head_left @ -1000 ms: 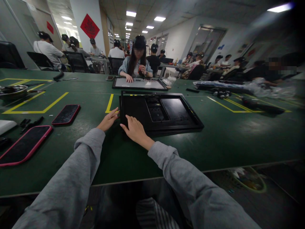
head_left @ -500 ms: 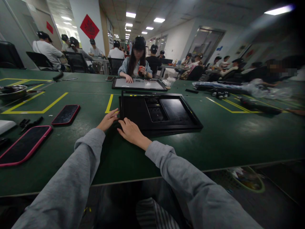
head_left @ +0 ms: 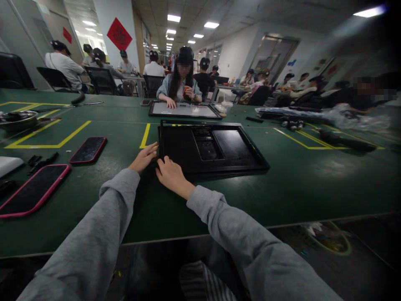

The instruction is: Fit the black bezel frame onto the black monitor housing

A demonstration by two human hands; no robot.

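Observation:
A black monitor housing lies on the green table in front of me, its raised rim around a recessed opening and a glossy panel. At its left side is my left hand, fingers stretched out with the tips against the edge. My right hand grips the near left corner, fingers bent over the rim and the thumb lower down. The underside of that corner is hidden by my fingers.
Left of me lie two phones with red-pink edges and a metal bowl. Across the table, a person works over a flat panel. Plastic-wrapped parts and a black tool lie right.
The view has shifted slightly. My right hand's fingers have moved a little on the housing's left corner; the housing stays in place on the table.

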